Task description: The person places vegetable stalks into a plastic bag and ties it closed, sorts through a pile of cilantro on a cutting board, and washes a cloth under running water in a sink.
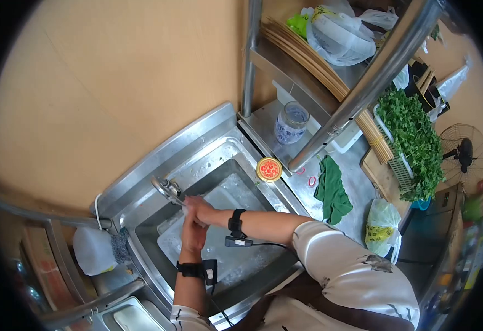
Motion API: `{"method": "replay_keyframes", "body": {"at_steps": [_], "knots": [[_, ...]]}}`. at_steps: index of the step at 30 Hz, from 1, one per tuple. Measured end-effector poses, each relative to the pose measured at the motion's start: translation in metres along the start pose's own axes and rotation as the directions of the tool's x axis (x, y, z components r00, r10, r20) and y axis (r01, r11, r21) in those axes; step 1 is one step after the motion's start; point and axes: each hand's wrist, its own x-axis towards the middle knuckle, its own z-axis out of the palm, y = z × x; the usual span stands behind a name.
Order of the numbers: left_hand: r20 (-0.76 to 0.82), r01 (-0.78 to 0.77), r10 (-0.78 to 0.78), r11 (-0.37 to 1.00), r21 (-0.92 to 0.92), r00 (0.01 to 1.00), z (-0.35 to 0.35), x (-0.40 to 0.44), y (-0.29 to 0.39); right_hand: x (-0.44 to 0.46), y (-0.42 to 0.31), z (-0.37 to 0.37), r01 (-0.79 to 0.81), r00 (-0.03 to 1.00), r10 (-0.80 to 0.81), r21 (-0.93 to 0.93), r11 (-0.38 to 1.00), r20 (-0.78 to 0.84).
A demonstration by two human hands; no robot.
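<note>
My right hand (200, 211) and my left hand (194, 234) are pressed together under the faucet (168, 190), over a steel sink (277, 207). The right fingers curl over the left hand and look closed; anything inside them is hidden. A small whitish patch shows at the fingertips, too small to tell as water or an object. The fingers of my left hand are mostly covered by the right. Below both hands, a translucent plastic container (225, 231) lies in the sink among water and bubbles.
A red-patterned jar lid (269, 169) rests on the sink's right rim. Beyond it are a blue-white glass jar (292, 122), a green cloth (333, 190) and a basket of leafy greens (412, 143). A metal shelf post (363, 85) slants overhead. A white plastic jug (93, 251) stands left.
</note>
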Motion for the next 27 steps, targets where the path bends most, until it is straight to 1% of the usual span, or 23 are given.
{"method": "replay_keyframes", "body": {"at_steps": [1,2,3,4,5,6,7,8,9,10,12,13,14,16,18,19,21,22,23,24,25,26,27], "knots": [[-0.019,0.097,-0.097,0.995,0.006,0.995,-0.012,-0.001,0.002,0.002,0.012,0.018,-0.029,0.999,0.047,0.522,0.853,-0.020],[-0.002,0.103,-0.103,0.995,0.015,0.995,-0.012,-0.006,0.008,0.002,0.022,0.029,-0.028,0.995,0.095,0.889,0.457,-0.017],[0.022,0.096,-0.096,0.995,0.035,0.995,-0.006,-0.014,0.015,-0.016,0.009,0.014,-0.029,0.972,0.225,0.922,0.386,-0.064],[0.046,0.083,-0.086,0.995,0.050,0.995,-0.004,-0.018,0.019,-0.032,0.005,-0.009,-0.021,0.969,0.233,0.917,0.398,-0.079],[0.066,0.078,-0.081,0.996,0.046,0.995,-0.009,-0.017,0.022,-0.046,0.006,-0.029,0.140,0.971,0.050,0.722,0.677,-0.235],[0.091,0.102,-0.114,0.986,0.130,0.989,-0.017,-0.016,0.027,-0.055,0.009,-0.041,0.302,0.934,-0.173,0.432,0.850,-0.312],[0.109,0.124,-0.150,0.969,0.216,0.983,-0.023,-0.018,0.029,-0.061,0.011,-0.048,0.303,0.933,-0.175,0.422,0.855,-0.315],[0.121,0.119,-0.148,0.969,0.218,0.982,-0.022,-0.019,0.028,-0.064,0.013,-0.054,0.447,0.873,-0.408,0.105,0.888,-0.266],[0.118,0.197,-0.241,0.933,0.301,0.963,-0.021,-0.019,0.029,-0.065,0.014,-0.058,0.567,0.788,-0.598,-0.210,0.797,-0.144],[0.107,0.267,-0.330,0.884,0.384,0.938,-0.019,-0.017,0.032,-0.065,0.013,-0.060,0.563,0.786,-0.599,-0.222,0.796,-0.154],[0.066,0.265,-0.319,0.871,0.413,0.945,-0.003,-0.021,0.032,-0.060,0.010,-0.063,0.665,0.713,-0.698,-0.248,0.705,-0.073],[0.066,0.275,-0.341,0.844,0.461,0.938,-0.004,-0.022,0.031,-0.056,0.009,-0.064,0.713,0.653,-0.749,-0.244,0.657,-0.107],[0.062,0.285,-0.365,0.812,0.509,0.929,-0.004,-0.022,0.031,-0.056,0.003,-0.072,0.710,0.654,-0.748,-0.252,0.658,-0.113],[0.061,0.306,-0.407,0.770,0.561,0.911,0.006,-0.027,0.036,-0.061,-0.013,-0.091,0.663,0.747,-0.649,-0.217,0.716,0.141],[-0.118,0.316,-0.331,0.646,0.695,0.936,0.017,-0.033,0.038,-0.058,-0.011,-0.080,0.629,0.775,-0.618,-0.247,0.737,0.132],[-0.117,0.316,-0.334,0.641,0.699,0.935,0.018,-0.033,0.034,-0.055,-0.011,-0.073,0.606,0.793,-0.596,-0.272,0.747,0.130],[-0.200,0.215,-0.079,0.423,0.880,0.977,0.015,-0.033,0.025,-0.054,-0.014,-0.066,0.564,0.823,-0.556,-0.300,0.770,0.117],[-0.200,0.214,-0.077,0.423,0.881,0.977,0.009,-0.029,0.023,-0.053,-0.016,-0.062,0.520,0.850,-0.515,-0.327,0.789,0.109],[0.260,-0.259,0.185,-0.028,0.965,0.948,0.002,-0.022,0.022,-0.051,-0.016,-0.056,0.522,0.849,-0.517,-0.328,0.787,0.110],[0.713,-0.540,0.187,-0.533,0.652,0.676,-0.005,-0.017,0.019,-0.047,-0.016,-0.050,0.450,0.891,-0.444,-0.315,0.835,0.098],[0.711,-0.536,0.195,-0.533,0.655,0.675,-0.010,-0.013,0.013,-0.044,-0.014,-0.045,0.377,0.925,-0.369,-0.303,0.875,0.087],[0.572,-0.417,0.262,-0.467,0.780,0.777,-0.011,-0.011,0.009,-0.044,-0.013,-0.044,0.385,0.922,-0.376,-0.308,0.870,0.094],[0.412,-0.281,0.314,-0.387,0.878,0.855,-0.012,-0.010,0.007,-0.045,-0.011,-0.043,0.312,0.950,-0.302,-0.186,0.932,0.079]]}}
